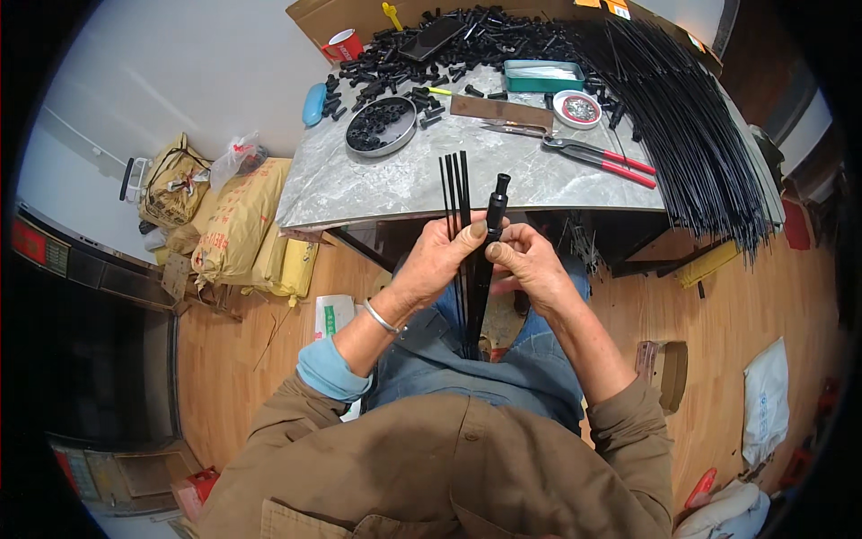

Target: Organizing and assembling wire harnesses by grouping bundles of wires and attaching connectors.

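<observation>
centre of the frame: left hand closed around a bunch of thin black rods, tips rising past the desk edge, lower ends running down between the knees. right hand just beside it, fingers pinched on a thicker black tube, capped end standing up above both hands. silver bangle on the left wrist, blue cuff below it.

upper centre: grey marble desk. on it a round metal dish with small black parts, near the left edge of the desk. behind it, a heap of black plastic pieces spread across the far side. red cup at the upper left corner of the desk, blue case below it. green tray and small round tin right of centre, red-handled pliers lying below them. large fan of long black rods hanging off the right end of the desk.

left of the frame: yellow sacks stacked on the wooden floor against the wall. lower right: white bag on the floor.
</observation>
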Demonstrator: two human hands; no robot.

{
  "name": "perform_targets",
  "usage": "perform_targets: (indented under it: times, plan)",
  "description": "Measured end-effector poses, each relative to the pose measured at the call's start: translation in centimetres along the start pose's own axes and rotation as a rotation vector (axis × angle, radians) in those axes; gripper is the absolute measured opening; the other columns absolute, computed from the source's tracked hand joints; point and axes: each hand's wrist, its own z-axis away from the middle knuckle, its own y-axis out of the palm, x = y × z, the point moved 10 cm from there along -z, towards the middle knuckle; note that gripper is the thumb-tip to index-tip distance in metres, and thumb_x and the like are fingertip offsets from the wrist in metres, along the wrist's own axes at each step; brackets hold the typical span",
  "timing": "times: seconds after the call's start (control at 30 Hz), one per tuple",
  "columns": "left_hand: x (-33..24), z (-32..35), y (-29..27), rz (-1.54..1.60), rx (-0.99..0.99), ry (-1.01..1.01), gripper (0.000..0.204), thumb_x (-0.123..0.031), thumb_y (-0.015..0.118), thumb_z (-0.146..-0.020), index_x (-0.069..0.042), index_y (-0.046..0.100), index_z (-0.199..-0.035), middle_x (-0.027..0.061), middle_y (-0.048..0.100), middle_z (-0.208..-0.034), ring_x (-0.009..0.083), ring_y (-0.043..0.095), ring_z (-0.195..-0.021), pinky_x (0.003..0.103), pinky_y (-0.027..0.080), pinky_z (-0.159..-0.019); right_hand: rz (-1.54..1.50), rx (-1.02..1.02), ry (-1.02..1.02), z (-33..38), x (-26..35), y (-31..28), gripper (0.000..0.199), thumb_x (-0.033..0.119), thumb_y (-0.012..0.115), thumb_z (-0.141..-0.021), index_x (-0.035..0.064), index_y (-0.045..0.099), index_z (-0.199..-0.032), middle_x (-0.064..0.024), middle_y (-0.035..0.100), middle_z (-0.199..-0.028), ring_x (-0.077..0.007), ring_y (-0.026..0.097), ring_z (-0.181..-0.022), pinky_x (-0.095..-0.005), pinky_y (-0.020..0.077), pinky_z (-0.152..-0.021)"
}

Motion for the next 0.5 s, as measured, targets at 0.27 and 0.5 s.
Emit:
perform_targets:
  times: [0.27,0.5]
  plan:
    - [0.4,0.1,0.4,-0.069,-0.078,0.071,0.044,-0.039,0.041,-0.101,0.0,0.058,-0.115,0.0058,0.064,-0.098,0.0111,0.059,-0.091,0.026,0.047,-0.083,-0.095,-0.016,-0.264,0.2,1.1,1.1,0.048,0.023,0.076,-0.081,0.0048,0.054,-0.119,0.0066,0.059,-0.088,-0.0022,0.048,-0.073,-0.0177,0.0379,-0.061]
    - [0.1,0.4,-0.4,-0.094,-0.197,0.078,0.046,-0.039,0.042,-0.101,0.001,0.058,-0.115,0.0054,0.064,-0.096,0.0107,0.058,-0.089,0.026,0.046,-0.082,-0.089,-0.069,-0.284,-0.5,0.2,1.2,0.035,0.023,0.074,-0.083,0.0069,0.058,-0.11,0.0085,0.058,-0.083,-0.0006,0.044,-0.067,-0.0166,0.0346,-0.057]
